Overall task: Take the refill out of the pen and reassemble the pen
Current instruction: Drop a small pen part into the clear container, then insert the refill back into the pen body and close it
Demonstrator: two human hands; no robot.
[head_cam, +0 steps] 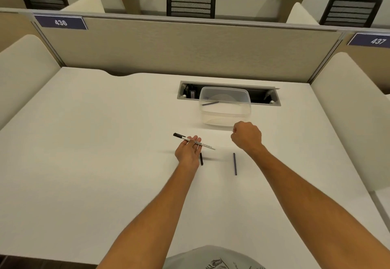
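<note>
Our left hand (188, 150) lay palm up, fingers straight, carrying the pen (193, 141); our right hand (247, 135) was fisted, seemingly empty, the refill (234, 163) on the table (105, 142) near it.

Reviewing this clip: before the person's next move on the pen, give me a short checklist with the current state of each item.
1. Pen body in hand: ok, it lies across the fingers of the left hand.
2. Right hand free to pick something up: ok, curled in a fist above the table, nothing visible in it.
3. Loose refill within reach: ok, it lies on the table between the arms.
4. Small black piece accounted for: ok, on the table beside the left hand.
5. Pen body emptied: cannot tell.
6. Plastic box ready: ok, open, one thin stick inside.
</note>
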